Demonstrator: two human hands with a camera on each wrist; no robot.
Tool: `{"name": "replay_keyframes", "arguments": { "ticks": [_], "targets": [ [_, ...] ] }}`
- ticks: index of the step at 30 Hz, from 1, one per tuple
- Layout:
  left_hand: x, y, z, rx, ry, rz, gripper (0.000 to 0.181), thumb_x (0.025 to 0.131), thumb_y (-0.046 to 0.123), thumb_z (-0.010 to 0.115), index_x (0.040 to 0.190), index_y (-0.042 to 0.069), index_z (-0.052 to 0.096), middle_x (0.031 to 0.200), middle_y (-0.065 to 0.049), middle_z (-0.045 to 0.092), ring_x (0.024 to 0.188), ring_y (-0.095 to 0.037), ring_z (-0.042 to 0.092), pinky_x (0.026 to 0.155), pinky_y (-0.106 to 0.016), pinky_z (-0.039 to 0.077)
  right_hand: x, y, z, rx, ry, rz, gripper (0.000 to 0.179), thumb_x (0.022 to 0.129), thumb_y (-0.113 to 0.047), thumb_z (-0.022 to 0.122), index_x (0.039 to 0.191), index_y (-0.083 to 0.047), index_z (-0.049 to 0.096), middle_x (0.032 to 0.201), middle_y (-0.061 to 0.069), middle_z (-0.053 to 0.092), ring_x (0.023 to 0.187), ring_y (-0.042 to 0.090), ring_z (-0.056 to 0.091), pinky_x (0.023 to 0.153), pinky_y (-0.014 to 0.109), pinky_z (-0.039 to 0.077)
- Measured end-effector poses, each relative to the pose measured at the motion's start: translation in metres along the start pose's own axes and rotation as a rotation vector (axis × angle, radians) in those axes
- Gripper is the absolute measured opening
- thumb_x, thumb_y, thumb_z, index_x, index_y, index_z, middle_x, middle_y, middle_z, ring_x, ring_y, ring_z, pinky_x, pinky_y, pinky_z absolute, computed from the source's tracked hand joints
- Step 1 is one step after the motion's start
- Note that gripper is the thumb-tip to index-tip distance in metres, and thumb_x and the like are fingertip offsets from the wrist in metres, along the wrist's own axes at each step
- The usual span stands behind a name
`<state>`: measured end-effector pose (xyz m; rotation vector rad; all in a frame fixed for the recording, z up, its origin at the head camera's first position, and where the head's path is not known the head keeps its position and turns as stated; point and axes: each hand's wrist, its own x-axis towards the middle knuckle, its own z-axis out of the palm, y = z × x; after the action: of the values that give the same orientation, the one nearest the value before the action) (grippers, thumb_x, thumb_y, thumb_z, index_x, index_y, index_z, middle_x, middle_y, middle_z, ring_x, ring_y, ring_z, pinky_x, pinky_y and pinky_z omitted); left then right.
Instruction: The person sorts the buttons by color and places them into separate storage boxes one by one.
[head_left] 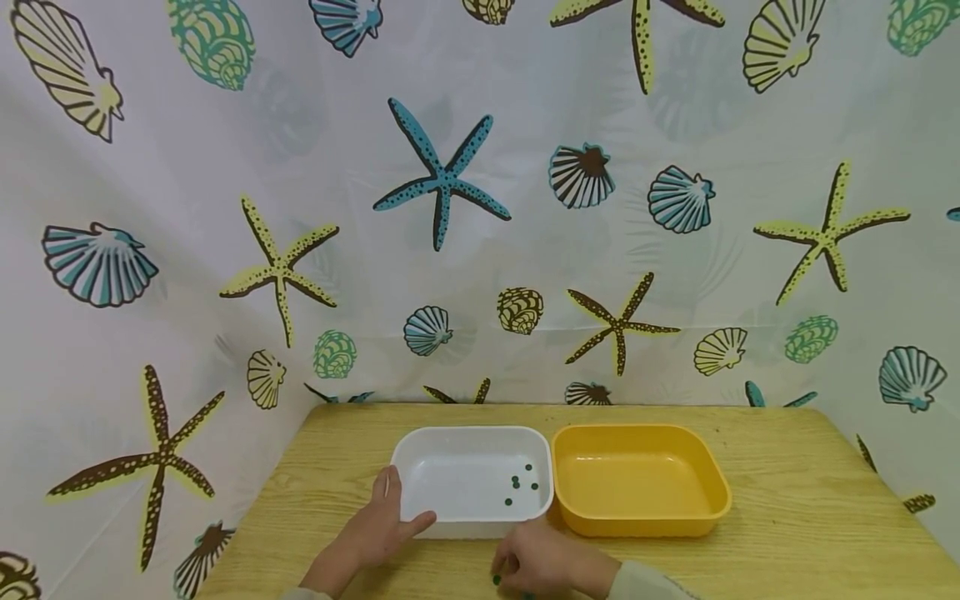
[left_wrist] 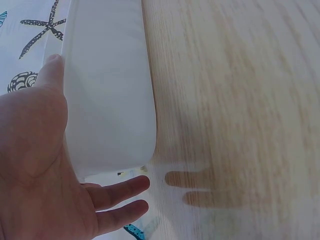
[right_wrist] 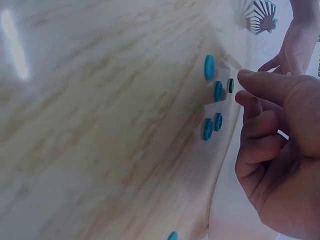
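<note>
My left hand point(head_left: 375, 529) rests at the near left corner of a white plastic tub point(head_left: 468, 530). In the left wrist view the thumb lies along its rim, and two straight fingers extend past its end. Several small dark green discs lie inside the tub, toward its right side. My right hand point(head_left: 538, 557) is low in front of the tubs, fingers bent. A dark green disc point(right_wrist: 230, 85) shows right at its thumb and index fingertips; I cannot tell if they pinch it. Several teal discs point(right_wrist: 209, 67) lie on the table close by.
A yellow plastic tub point(head_left: 641, 527) stands right beside the white one. Both sit on a wood-grain table point(head_left: 787, 492). A white curtain point(head_left: 525, 250) printed with starfish and shells encloses the back and sides. One more teal disc point(right_wrist: 172, 235) lies farther off.
</note>
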<state>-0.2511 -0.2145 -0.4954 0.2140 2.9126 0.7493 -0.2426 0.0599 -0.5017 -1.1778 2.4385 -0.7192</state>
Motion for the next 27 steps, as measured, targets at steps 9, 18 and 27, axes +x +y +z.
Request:
{"name": "replay_keyframes", "arguments": {
  "ticks": [9,18,27],
  "targets": [
    [0.0,-0.0001,0.0005,0.002,0.002,-0.005,0.107,0.088,0.059,0.055,0.143,-0.017,0.003,0.149,-0.033,0.006,0.096,-0.035,0.059,0.077,-0.047,0.049,0.0002,0.0026,0.0016,-0.012,-0.014,-0.021,0.012,0.082,-0.017,0.071,0.093,-0.015,0.074,0.07,-0.019,0.058,0.062,-0.004,0.052,0.057,0.016,0.045],
    [-0.0004,-0.0006,0.0011,-0.002,0.0,-0.007,0.107,0.088,0.058,0.055,0.143,-0.017,0.003,0.149,-0.034,0.005,0.097,-0.036,0.059,0.08,-0.048,0.048,0.0037,0.0032,0.0059,-0.092,-0.012,-0.06,0.01,0.081,-0.018,0.073,0.091,-0.019,0.074,0.074,-0.021,0.06,0.067,-0.008,0.054,0.06,0.012,0.044],
    [0.0013,-0.0018,0.0016,0.007,0.001,-0.006,0.107,0.088,0.059,0.054,0.143,-0.017,0.003,0.149,-0.033,0.005,0.096,-0.035,0.059,0.078,-0.048,0.049,0.0024,-0.0014,0.0038,-0.081,-0.022,-0.064,0.008,0.081,-0.014,0.072,0.088,-0.018,0.074,0.074,-0.021,0.06,0.066,-0.007,0.053,0.06,0.012,0.044]
  ]
}}
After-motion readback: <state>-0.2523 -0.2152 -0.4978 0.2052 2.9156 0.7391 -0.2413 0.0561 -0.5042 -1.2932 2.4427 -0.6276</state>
